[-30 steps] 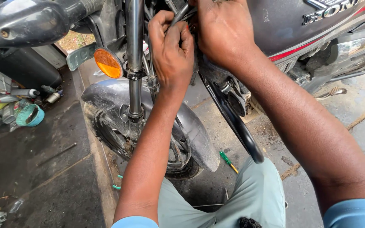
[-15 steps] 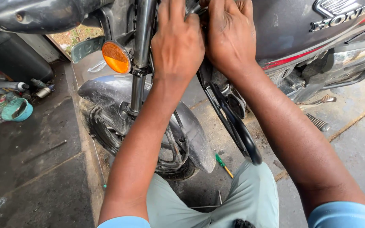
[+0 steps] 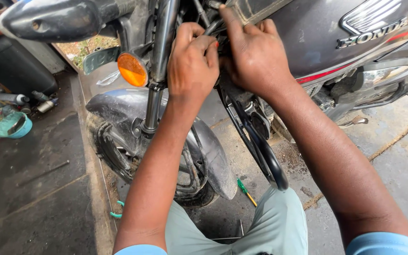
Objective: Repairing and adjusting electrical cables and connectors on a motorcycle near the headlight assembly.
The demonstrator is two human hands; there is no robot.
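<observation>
**Both hands at the motorcycle's steering neck**

Nearest, a green-handled screwdriver [image 3: 245, 190] lies on the floor behind the front wheel [image 3: 119, 156], beside the person's knee. Above the wheel, the left hand [image 3: 192, 61] has its grip curled tight, fingertips pinched on something small just beside the fork tube [image 3: 159, 61]; what it pinches is hidden. The right hand [image 3: 256, 54] lies just beside it, knuckles up, forefinger stretched out toward cables [image 3: 208, 19] under the tank [image 3: 336, 42], grip partly open. The fork tube runs up and down, leaning slightly. Both forearms reach up and forward, nearly straight. An orange reflector [image 3: 132, 69] sits left of the fork tube.
</observation>
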